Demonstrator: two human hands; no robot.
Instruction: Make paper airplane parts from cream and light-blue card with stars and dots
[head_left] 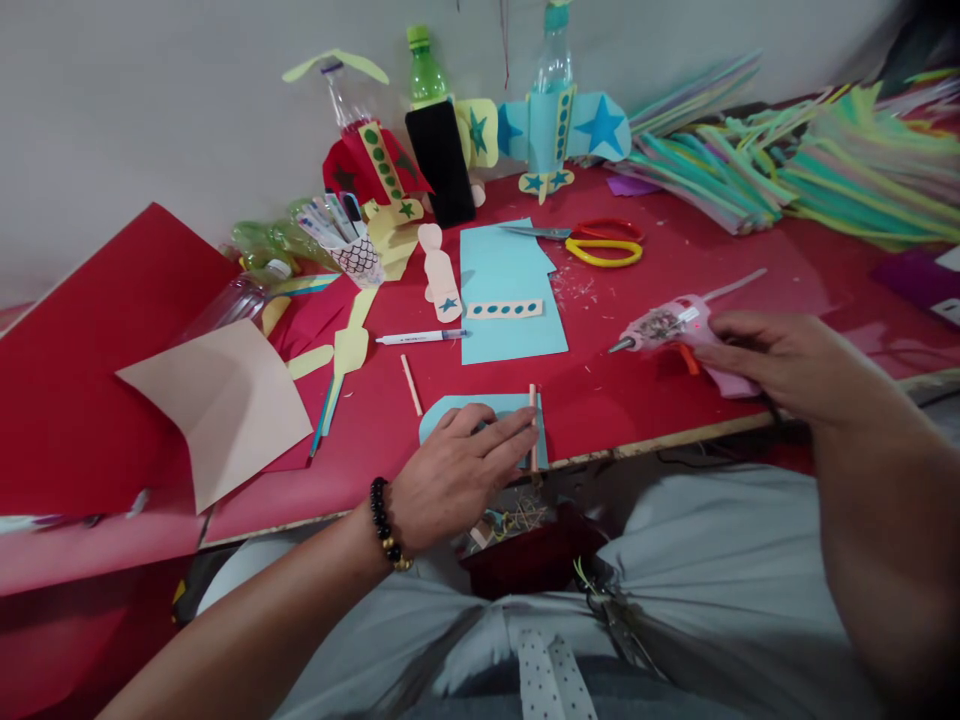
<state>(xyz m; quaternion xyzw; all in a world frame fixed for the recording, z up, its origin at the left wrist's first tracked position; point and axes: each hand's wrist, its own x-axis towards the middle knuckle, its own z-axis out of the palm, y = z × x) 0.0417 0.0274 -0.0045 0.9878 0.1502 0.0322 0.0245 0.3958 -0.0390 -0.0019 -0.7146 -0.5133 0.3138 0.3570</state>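
My left hand (pixel 457 470) lies flat with outstretched fingers on a light blue cut piece (pixel 442 406) at the table's front edge. Its fingertips press on a narrow pink strip (pixel 533 396) along that piece's right end. In my right hand (pixel 787 368) is a pink glue gun (pixel 664 325), its nozzle pointing left and a clear glue stick out of its back. Another thin pink strip (pixel 411 385) rests to the left. Beyond it lie a white pen (pixel 424 338) and a light blue sheet (pixel 510 348) bearing a dotted pink strip (pixel 504 310).
Scissors (pixel 604 252) lie at the blue sheet's top. Decorated bottle planes (pixel 551 130) and a dark phone (pixel 441 165) stand by the wall. Bundled pipe cleaners (pixel 847 170) fill the back right. A pen cup (pixel 358 262) and pink sheet (pixel 225 410) are at left.
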